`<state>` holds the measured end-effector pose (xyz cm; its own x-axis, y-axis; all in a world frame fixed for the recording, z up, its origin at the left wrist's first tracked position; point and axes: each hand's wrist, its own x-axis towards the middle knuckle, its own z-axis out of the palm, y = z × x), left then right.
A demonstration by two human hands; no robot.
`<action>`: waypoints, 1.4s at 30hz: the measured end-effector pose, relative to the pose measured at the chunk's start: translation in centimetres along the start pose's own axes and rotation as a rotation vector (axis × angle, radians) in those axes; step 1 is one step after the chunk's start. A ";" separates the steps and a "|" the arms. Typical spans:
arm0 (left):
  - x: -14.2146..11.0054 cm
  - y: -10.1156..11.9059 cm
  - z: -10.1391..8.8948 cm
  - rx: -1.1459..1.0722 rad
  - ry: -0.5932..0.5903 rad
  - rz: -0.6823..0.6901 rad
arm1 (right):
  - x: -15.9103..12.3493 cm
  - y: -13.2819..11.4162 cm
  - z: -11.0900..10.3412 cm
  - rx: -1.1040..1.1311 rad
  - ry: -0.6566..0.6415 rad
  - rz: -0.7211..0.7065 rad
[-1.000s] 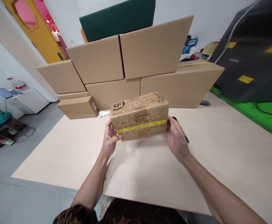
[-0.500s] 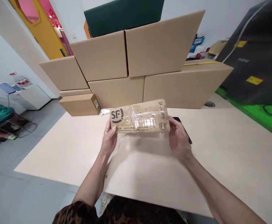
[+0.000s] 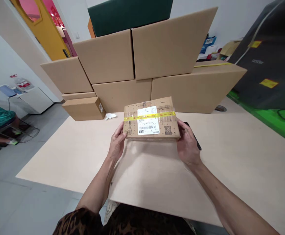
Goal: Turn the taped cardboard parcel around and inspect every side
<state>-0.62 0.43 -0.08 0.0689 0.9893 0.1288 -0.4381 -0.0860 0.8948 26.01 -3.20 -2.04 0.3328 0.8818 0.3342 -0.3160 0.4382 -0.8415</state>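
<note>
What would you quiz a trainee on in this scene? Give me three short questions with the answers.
1. Multiple choice: which colour is the tape across the parcel?
A. Blue
B. Yellow
C. Black

2. True or false: the left hand and the right hand are both on the parcel, one at each end.

3. Fill in the missing word: the topmost box, above the row of brown cartons, is dark ____.

Key: 1. B; 2. True; 3. green
</note>
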 end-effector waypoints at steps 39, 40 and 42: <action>-0.2 -1.2 -0.1 0.026 0.046 0.016 | 0.6 -0.5 -0.1 0.079 0.074 0.075; -0.3 -1.2 0.0 0.031 0.035 0.046 | 0.7 -0.7 -0.2 0.081 0.083 0.084; -0.4 -1.2 0.1 0.009 0.048 0.071 | 1.0 -0.9 -0.4 0.078 0.074 0.102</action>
<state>-0.05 0.13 -1.17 -0.0053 0.9851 0.1720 -0.4324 -0.1573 0.8878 27.02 -2.76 -1.13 0.3595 0.9083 0.2142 -0.4186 0.3621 -0.8329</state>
